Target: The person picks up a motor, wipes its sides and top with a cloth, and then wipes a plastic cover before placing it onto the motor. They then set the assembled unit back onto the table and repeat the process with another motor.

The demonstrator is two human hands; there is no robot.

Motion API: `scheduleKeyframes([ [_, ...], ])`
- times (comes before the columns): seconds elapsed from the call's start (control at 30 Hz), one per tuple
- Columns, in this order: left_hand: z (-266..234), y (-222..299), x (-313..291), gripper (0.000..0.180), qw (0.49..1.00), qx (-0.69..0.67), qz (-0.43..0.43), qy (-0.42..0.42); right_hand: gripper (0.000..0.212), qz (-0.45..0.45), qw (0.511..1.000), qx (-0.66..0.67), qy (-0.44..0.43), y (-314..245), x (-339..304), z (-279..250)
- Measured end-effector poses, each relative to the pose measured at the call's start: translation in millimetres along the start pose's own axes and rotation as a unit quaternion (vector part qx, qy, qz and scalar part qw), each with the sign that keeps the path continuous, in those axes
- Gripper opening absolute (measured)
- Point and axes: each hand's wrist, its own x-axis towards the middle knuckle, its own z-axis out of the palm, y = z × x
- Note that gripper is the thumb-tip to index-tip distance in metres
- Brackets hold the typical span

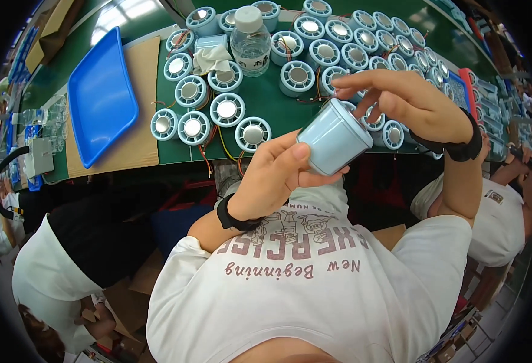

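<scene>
A glossy light-blue cup-shaped housing (334, 140) is held tilted in front of my chest, above the table's near edge. My left hand (265, 181) is closed around its lower left side, the thumb lying along the wall. My right hand (420, 109) hovers at its upper rim with the fingers apart and bent; whether a fingertip touches the rim I cannot tell. Beyond the hands stand many similar light-blue round units with vented ends and silver centres, such as one unit (226, 109) at the left. Thin coloured wires trail from several of them.
Green table (257, 100) carries the units. A clear bottle with a white cap (251, 45) stands among them, beside a crumpled white cloth (213, 60). At the left, a blue tray (104, 100) lies on a cardboard sheet (147, 100). People in white shirts sit on both sides.
</scene>
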Motion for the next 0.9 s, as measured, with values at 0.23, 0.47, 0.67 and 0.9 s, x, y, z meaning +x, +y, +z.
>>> scheduleKeyframes([
  [0.23,-2.1,2.5,4.3,0.063,0.989,-0.071,-0.125,-0.039,0.078,-0.121,0.992,-0.008,0.024,3.8,-9.4,23.9],
  [0.47,-1.4,2.1,9.6,0.070,0.977,-0.094,-0.169,-0.088,0.078,-0.065,0.990,-0.079,0.100,-3.8,-19.0,41.3],
  [0.67,3.7,-2.8,12.2,0.076,0.973,0.049,-0.222,-0.035,0.069,0.051,0.938,-0.207,0.274,18.8,-56.8,17.0],
  [0.9,11.7,-5.9,18.8,0.071,0.963,0.104,-0.232,-0.086,0.068,0.189,0.817,-0.329,0.434,133.5,-87.1,-61.7],
])
